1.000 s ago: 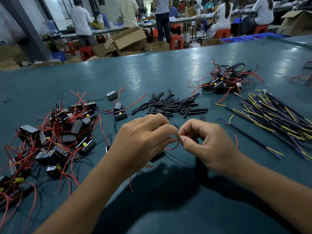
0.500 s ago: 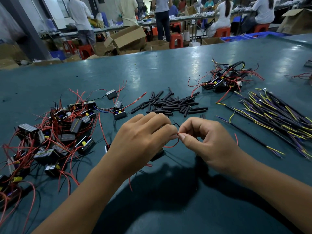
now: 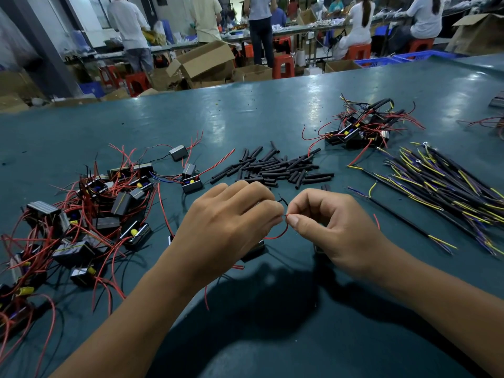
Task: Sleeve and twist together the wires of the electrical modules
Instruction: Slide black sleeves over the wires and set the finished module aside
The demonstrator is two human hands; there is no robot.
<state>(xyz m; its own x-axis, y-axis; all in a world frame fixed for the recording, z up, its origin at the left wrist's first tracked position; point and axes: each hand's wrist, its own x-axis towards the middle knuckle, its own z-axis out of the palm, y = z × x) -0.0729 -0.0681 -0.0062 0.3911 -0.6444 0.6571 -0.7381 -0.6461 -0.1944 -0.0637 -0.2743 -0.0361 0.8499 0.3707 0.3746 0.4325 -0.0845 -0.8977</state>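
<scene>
My left hand (image 3: 231, 227) and my right hand (image 3: 332, 227) meet fingertip to fingertip above the green table (image 3: 272, 113). Both pinch a thin red wire (image 3: 278, 235) that loops down between them; a short black wire end (image 3: 282, 199) sticks up just behind. A small black module (image 3: 253, 249) lies partly hidden under my left hand. Black sleeve tubes (image 3: 275, 169) lie in a loose pile just beyond my hands. A heap of black modules with red wires (image 3: 90, 219) covers the left of the table.
A second cluster of modules with wires (image 3: 362, 126) sits at the back right. A bundle of black, yellow and purple cables (image 3: 447, 192) fans out on the right. Beyond the table edge stand cardboard boxes (image 3: 204, 61), red stools and several people.
My hands stay joined on the red wire with only small finger shifts. The view has tilted slightly, so the table contents sit a little higher in the frame.
</scene>
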